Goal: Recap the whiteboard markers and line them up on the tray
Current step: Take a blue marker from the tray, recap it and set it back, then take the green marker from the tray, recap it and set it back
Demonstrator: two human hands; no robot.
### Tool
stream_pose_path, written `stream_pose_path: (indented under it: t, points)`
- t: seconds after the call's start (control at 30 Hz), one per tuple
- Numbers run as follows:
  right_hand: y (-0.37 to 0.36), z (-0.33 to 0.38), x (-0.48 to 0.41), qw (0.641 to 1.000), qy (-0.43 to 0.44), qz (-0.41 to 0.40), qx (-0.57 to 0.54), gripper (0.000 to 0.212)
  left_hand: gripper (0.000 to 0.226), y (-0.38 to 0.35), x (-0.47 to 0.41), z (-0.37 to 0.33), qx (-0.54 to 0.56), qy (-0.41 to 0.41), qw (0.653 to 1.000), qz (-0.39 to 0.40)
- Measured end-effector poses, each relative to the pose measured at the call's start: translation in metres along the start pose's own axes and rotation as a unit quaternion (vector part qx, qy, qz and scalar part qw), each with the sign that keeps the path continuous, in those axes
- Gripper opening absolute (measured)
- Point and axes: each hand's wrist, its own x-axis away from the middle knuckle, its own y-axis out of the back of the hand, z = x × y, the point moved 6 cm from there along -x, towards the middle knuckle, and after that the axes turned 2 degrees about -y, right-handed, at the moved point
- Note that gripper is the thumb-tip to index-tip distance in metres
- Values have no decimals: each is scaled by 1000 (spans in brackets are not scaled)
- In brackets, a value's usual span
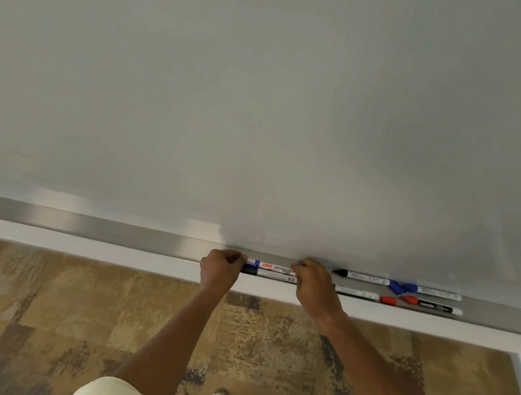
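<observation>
Markers lie along the brushed-metal tray [121, 226] under the whiteboard [263, 101]. At its front lip, a black-ended marker [272, 274] rests between both hands. Just behind it, the left hand [220, 268] pinches the blue end of a white-barrelled marker [274, 267] while the right hand [313, 281] grips its other end. Pressing straight along the barrel until it seats, I judge, then laying it parallel to its neighbour, would do this well. Toward the right end sit four more smooth round markers, with a loose red cap [388, 300] and a blue cap [396, 287] beside them.
</observation>
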Motion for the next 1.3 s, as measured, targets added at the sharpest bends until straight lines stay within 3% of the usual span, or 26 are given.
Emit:
stream_pose_path:
  t: [0.2,0.3,0.4,0.53,0.73,0.97,1.17,1.3]
  points:
    - [4,0,5,1000,11,-8,-3,41,20,-1,3,-3,-9,-3,1000,3]
    - [12,-1,7,1000,22,-18,-7,30,22,4,4,-6,-28,-11,1000,-8]
    - [31,-9,15,999,23,-44,-21,20,21,12,11,-17,-35,-62,996,-44]
    - [63,-43,33,995,-2,-96,-33,22,16,13,29,-45,-35,-155,984,-82]
    - [92,-96,51,994,-50,-101,-7,23,13,-28,62,-98,-66,-298,952,-24]
    - [77,-110,62,997,-35,-63,19,23,18,-93,88,-113,-149,-382,909,81]
    - [63,-111,65,997,-19,-49,54,33,33,-119,92,-105,-290,-407,861,89]
    - [55,-112,63,993,-12,-22,115,37,34,-127,88,-98,-326,-383,858,106]
